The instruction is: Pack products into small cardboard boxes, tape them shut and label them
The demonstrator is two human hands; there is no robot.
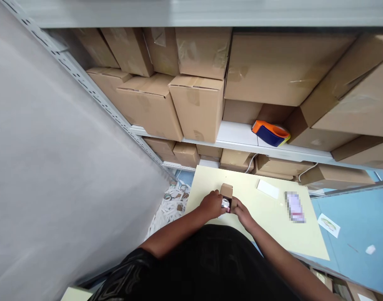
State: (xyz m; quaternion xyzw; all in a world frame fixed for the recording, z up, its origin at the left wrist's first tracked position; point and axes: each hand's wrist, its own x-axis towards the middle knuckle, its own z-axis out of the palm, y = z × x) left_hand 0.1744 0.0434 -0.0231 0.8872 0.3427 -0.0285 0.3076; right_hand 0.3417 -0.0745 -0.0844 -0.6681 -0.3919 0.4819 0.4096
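A small brown cardboard box (227,190) is held over the near-left part of the cream tabletop (250,225), its flap standing up at the far side. In the box's opening shows a shiny silver round item (225,203); its kind is too small to make out. My left hand (211,205) is closed at the box's left side, with the thumb close to the silver item. My right hand (242,212) grips the box's right side, its fingers partly hidden. Whether the left fingers also touch the silver item, I cannot tell.
A white flat box (268,189) and a blurred-out phone-shaped object (294,207) lie on the tabletop. Shelves ahead hold cardboard boxes (196,108) and an orange-and-blue tape dispenser (271,133). White paper scraps (168,213) cover the floor at left, beside a grey wall (69,167).
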